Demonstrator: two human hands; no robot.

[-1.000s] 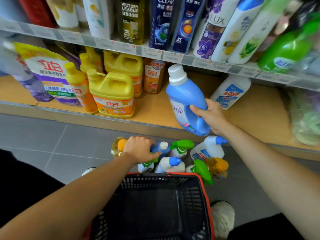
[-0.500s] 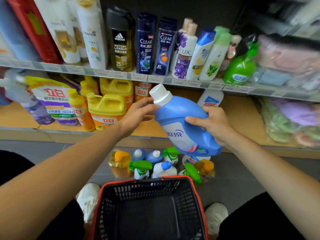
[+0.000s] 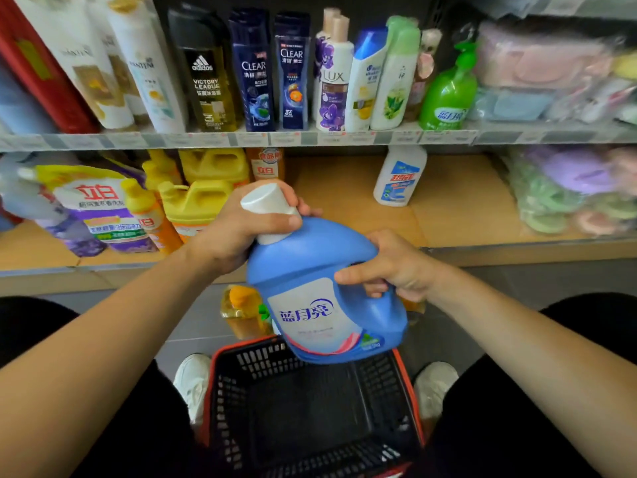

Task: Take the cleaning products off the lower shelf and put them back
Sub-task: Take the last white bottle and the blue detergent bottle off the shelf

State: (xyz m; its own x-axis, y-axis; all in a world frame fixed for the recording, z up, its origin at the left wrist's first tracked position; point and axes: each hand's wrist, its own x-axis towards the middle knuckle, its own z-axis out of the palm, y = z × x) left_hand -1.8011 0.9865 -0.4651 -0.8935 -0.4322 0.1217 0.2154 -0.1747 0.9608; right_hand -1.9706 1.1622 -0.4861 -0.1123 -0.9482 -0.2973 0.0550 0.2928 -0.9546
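Note:
A big blue detergent jug with a white cap hangs tilted over the red-rimmed black basket. My left hand grips its neck just under the cap. My right hand holds the jug's handle on the right side. Behind the jug lies the lower shelf of brown board. On it stand yellow jugs, orange bottles, a purple refill pouch and a white bottle. Most of the bottles on the floor are hidden by the jug; one yellow bottle shows.
The upper shelf carries shampoo bottles and a green pump bottle. Bagged sponges or cloths fill the shelf's right end. My white shoes flank the basket on the grey tiled floor.
The jug came off the shelf toward me and now hangs over the basket. My left hand rose from the floor bottles and took the jug's neck. The camera view lifted.

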